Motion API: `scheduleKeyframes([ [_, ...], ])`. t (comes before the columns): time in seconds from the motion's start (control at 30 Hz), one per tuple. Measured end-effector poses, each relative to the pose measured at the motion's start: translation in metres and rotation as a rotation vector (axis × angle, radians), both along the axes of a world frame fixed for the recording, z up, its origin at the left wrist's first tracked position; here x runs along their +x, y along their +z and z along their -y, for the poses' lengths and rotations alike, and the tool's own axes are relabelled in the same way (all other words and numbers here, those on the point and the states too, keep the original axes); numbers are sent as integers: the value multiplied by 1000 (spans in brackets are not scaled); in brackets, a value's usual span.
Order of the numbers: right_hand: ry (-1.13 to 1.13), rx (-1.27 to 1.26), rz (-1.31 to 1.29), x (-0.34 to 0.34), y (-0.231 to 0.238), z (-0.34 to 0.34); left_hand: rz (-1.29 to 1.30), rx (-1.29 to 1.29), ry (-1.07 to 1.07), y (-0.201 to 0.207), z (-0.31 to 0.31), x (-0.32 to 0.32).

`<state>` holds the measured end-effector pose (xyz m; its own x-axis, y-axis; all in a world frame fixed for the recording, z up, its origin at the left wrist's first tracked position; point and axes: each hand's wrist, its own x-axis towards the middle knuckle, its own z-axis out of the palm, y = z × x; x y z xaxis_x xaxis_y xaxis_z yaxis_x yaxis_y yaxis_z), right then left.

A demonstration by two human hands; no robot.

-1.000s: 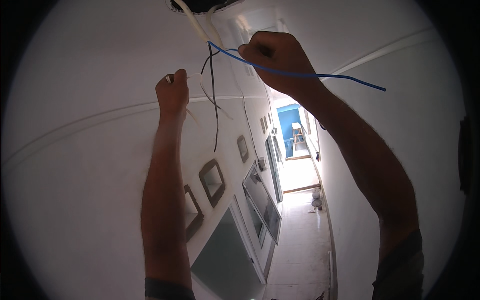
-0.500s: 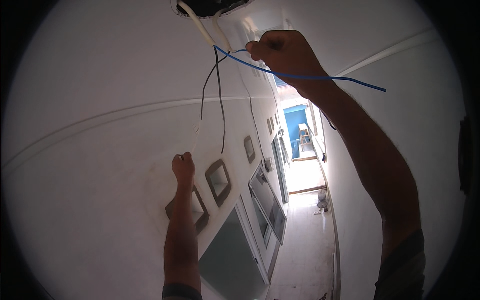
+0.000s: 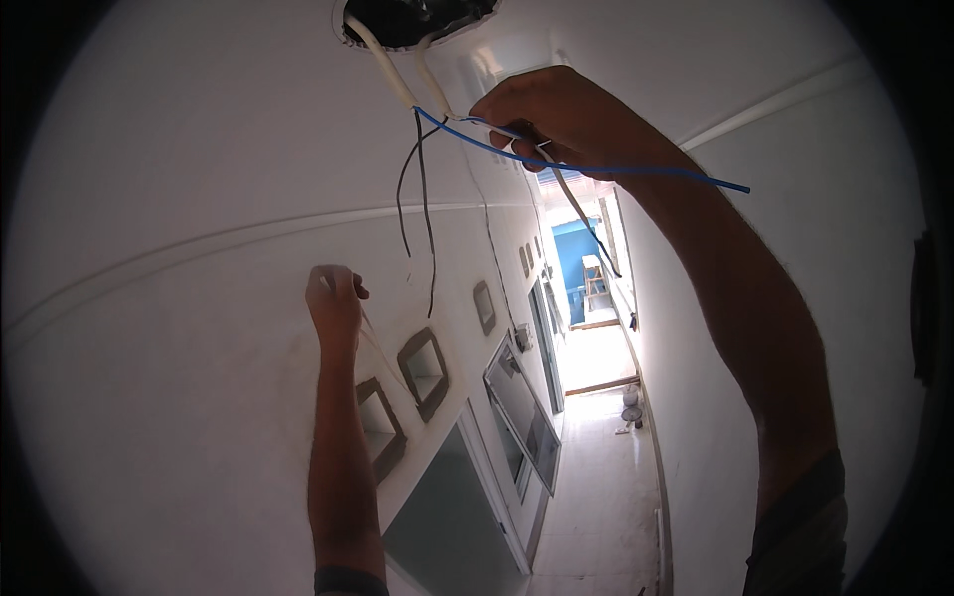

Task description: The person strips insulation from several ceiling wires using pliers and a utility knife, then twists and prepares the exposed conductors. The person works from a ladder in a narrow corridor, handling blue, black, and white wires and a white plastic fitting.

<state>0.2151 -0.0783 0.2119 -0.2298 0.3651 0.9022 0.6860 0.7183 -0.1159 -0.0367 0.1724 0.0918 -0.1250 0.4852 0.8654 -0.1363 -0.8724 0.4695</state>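
Note:
Two cream cables (image 3: 386, 65) come down out of a round ceiling hole (image 3: 422, 18). From them spread blue and black wires; the two black wires (image 3: 429, 223) dangle with loose ends. My right hand (image 3: 537, 114) is closed on a blue wire close to the cable end. A pale strip (image 3: 576, 204) with a darker lower end hangs below its fingers. One long blue wire (image 3: 636, 170) crosses in front of this hand and wrist, its end free. Lower left, my left hand (image 3: 335, 296) is closed, with a thin white strip (image 3: 381, 346) trailing from it.
Along the left wall are square openings (image 3: 425, 372), a doorway (image 3: 457, 507) and a tilted window frame (image 3: 524, 412). Below runs a narrow corridor floor (image 3: 601, 487), with a wooden ladder (image 3: 594, 280) at its far end. A white wall (image 3: 855, 298) borders the right.
My left hand has moved up and left, away from the black wires. My right hand has dropped slightly and turned, and a pale strip now shows hanging from it.

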Motion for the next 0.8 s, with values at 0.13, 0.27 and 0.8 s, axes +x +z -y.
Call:
scheduleKeyframes([
  [0.13,-57,-32,95,5,8,-8,-100,165,-44,74,68,25],
  [0.27,-57,-60,-26,-19,-2,7,-215,212,-185,107,134,51],
  [0.8,195,-292,-446,-9,58,-42,-388,342,-136,124,109,62],
])
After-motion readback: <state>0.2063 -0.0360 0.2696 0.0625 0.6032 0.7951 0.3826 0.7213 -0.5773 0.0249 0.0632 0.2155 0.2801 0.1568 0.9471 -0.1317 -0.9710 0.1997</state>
